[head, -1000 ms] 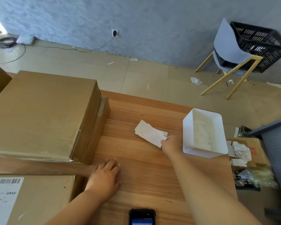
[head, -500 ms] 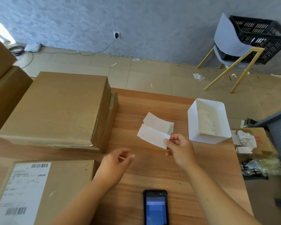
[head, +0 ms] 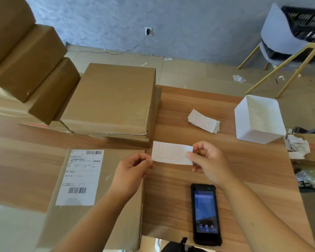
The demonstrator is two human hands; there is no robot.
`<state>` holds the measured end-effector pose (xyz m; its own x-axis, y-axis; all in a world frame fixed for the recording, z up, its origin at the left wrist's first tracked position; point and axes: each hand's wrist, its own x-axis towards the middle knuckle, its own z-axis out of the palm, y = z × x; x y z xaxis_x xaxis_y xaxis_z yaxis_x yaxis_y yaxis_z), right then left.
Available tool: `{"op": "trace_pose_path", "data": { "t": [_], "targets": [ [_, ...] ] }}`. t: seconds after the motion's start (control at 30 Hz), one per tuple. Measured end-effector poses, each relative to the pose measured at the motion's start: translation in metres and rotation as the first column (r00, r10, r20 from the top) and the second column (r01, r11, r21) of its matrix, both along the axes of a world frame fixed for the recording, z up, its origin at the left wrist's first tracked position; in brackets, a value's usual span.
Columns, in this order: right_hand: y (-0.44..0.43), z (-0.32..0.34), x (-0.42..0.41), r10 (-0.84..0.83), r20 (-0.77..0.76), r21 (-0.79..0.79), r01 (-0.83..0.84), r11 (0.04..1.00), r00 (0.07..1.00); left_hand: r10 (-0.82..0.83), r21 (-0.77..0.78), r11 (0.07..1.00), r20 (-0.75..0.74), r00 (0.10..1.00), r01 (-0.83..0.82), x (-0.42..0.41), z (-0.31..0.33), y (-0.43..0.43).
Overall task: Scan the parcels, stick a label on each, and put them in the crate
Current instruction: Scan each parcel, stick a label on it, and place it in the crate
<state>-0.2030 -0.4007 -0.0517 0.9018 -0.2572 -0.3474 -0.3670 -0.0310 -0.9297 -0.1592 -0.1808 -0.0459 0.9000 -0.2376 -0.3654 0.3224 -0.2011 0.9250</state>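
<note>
a small parcel-packing room — brown cardboard boxes (head: 105, 99) stacked on a wooden table (head: 244, 170), one parcel (head: 91, 193) bearing a barcoded shipping label (head: 80, 177), a handheld scanner (head: 205, 213), a stack of blank labels (head: 204, 121) — bare grey wall (head: 189, 24), littered tile floor (head: 198, 73), black crate (head: 305, 31) on a chair (head: 280, 40).
</note>
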Motion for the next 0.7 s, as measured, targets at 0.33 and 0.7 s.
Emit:
{"op": "trace_pose_path", "data": {
  "t": [0.33, 0.7],
  "targets": [
    [0.072, 0.019, -0.004, 0.146, -0.008, -0.022, -0.146, 0.989, 0.989, 0.041, -0.023, 0.999, -0.025, 0.999, -0.042, -0.006, 0.013, 0.071],
    [0.145, 0.032, -0.009, 0.095, 0.029, -0.007, -0.095, 0.996, 0.995, -0.26, -0.033, 0.964, 0.074, 0.963, 0.263, -0.013, 0.023, 0.118]
  ]
}}
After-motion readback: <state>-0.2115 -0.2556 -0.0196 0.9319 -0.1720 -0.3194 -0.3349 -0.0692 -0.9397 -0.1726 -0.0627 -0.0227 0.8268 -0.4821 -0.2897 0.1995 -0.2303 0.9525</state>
